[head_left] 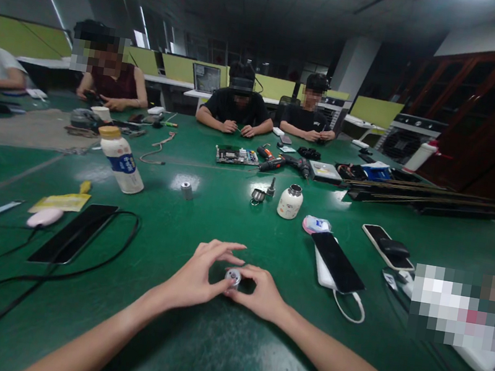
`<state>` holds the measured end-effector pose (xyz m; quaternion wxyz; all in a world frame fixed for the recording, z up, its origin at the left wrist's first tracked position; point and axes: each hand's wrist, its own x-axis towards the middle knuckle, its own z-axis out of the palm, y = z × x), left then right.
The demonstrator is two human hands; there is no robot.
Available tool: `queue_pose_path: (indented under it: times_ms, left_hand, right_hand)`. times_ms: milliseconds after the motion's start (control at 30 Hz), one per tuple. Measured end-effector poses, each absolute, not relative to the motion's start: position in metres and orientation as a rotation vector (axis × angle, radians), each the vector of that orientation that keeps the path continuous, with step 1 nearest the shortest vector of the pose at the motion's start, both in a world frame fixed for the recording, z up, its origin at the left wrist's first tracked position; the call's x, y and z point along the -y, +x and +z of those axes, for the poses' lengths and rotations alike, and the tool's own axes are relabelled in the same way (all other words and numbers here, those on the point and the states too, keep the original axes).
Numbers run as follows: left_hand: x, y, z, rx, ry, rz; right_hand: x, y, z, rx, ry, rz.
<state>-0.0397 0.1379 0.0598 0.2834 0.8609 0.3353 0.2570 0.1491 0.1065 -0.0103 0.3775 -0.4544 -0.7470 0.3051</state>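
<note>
A small round silver metal part (233, 278) with a hole in its top is held just above or on the green table; I cannot tell which. My right hand (261, 291) is closed around it, thumb in front and index finger behind. The thumb of my left hand (200, 272) touches its near left side, while the other left fingers stretch out apart above and behind it. Farther off stands a small grey metal cylinder (186, 190). A white jar (290, 202) with an open neck is beyond my hands, beside a metal lid (257, 196) and a dark stepped metal piece (271, 187).
On the left lie a black phone (74, 233), cables and a white bottle (120, 160). To the right are a phone on a white power bank (338, 264) and another phone (387, 246). A circuit board (236, 156) and power drills (283, 163) lie farther back. Several people sit opposite.
</note>
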Motion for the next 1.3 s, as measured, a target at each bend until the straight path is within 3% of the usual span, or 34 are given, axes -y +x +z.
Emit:
queue_pose_path:
  times_ms: [600, 833, 1100, 1300]
  left_hand:
    - [-0.139, -0.037, 0.055, -0.937, 2.361, 0.733]
    - [-0.163, -0.054, 0.053, -1.052, 2.378, 1.025]
    - [-0.205, -0.079, 0.005, -1.212, 2.365, 0.772]
    - [-0.183, -0.062, 0.026, -1.125, 2.259, 0.949]
  right_hand:
    - [-0.106, 0.148, -0.013, 1.906, -1.163, 0.763]
    - [-0.106, 0.150, -0.010, 1.908, -1.162, 0.788]
    - [-0.106, 0.150, -0.008, 1.912, -1.183, 0.831]
    - [-0.105, 0.150, -0.008, 1.916, -1.185, 0.816]
